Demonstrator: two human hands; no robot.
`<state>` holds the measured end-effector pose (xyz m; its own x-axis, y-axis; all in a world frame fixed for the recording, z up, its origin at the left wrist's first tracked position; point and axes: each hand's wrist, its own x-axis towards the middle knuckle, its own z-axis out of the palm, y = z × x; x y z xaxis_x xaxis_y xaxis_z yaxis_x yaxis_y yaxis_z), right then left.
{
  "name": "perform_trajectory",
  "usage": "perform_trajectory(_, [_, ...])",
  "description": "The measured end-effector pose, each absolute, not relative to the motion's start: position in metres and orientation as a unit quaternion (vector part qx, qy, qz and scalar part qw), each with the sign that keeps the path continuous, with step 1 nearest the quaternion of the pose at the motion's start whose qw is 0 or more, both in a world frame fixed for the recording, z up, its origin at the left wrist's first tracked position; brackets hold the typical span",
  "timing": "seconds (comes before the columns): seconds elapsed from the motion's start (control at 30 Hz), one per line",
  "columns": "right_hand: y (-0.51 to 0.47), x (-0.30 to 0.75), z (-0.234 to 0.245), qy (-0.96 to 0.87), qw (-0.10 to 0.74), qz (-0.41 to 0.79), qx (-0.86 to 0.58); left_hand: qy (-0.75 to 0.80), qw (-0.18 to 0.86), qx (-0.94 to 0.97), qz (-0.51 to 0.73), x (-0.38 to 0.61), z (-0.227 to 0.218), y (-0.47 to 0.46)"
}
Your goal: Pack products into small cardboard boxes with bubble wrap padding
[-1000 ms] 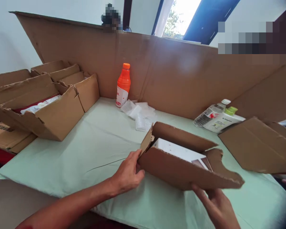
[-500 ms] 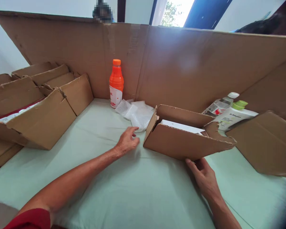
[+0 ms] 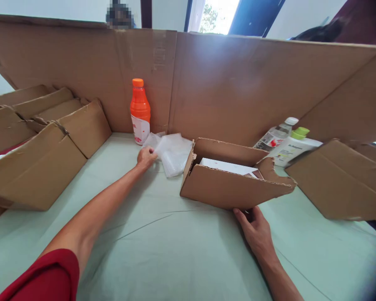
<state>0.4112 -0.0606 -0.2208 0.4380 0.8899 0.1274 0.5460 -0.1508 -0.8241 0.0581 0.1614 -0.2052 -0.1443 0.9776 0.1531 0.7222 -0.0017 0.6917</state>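
An open, torn cardboard box (image 3: pixel 225 192) sits in the middle of the pale green table cover (image 3: pixel 163 251), with a white flat item (image 3: pixel 225 167) inside. My right hand (image 3: pixel 253 228) rests against the box's near bottom edge, fingers curled on it. My left hand (image 3: pixel 146 157) is stretched far forward and pinches the edge of a pile of clear bubble-wrap bags (image 3: pixel 172 152). An orange bottle (image 3: pixel 140 110) stands upright just behind that pile.
A tall cardboard wall (image 3: pixel 238 79) closes off the back. Open cardboard boxes (image 3: pixel 34 163) crowd the left side. At the right lie a clear bottle (image 3: pixel 275 136), a white bottle with a green cap (image 3: pixel 293 146) and a folded cardboard flap (image 3: pixel 338 184).
My left hand left the box's corner and reached forward to the bubble-wrap bags. The box has been set down farther from me, with my right hand still at its near edge.
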Motion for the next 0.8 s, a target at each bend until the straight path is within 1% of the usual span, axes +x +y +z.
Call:
perform_trajectory(0.07, [-0.060,0.412,-0.221,-0.494,0.436,0.199,-0.726,0.663,0.177,0.634,0.356,0.042,-0.200,0.141])
perform_trajectory(0.17, [-0.058,0.413,-0.222,-0.499,0.432,0.196,-0.725,0.619,0.170,0.668,0.376,0.009,-0.201,0.084])
perform_trajectory(0.3, [-0.057,0.414,-0.228,-0.496,0.426,0.186,-0.733,0.519,0.219,0.755,0.334,-0.034,-0.218,-0.016])
perform_trajectory(0.4, [-0.055,0.414,-0.229,-0.496,0.437,0.186,-0.727,0.452,0.209,0.811,0.308,-0.057,-0.223,-0.068])
perform_trajectory(0.47, [-0.054,0.413,-0.227,-0.494,0.440,0.196,-0.724,0.457,0.178,0.810,0.321,-0.064,-0.218,-0.078])
perform_trajectory(0.57, [-0.057,0.412,-0.221,-0.476,0.454,0.215,-0.722,0.479,0.164,0.803,0.313,-0.057,-0.208,-0.059])
perform_trajectory(0.67, [-0.077,0.409,-0.214,-0.439,0.471,0.198,-0.739,0.494,0.190,0.808,0.258,-0.037,-0.205,-0.034])
perform_trajectory(0.73, [-0.100,0.405,-0.211,-0.426,0.461,0.168,-0.760,0.481,0.210,0.819,0.233,-0.028,-0.205,-0.032])
perform_trajectory(0.8, [-0.128,0.398,-0.208,-0.435,0.436,0.133,-0.777,0.430,0.229,0.844,0.225,-0.028,-0.203,-0.047])
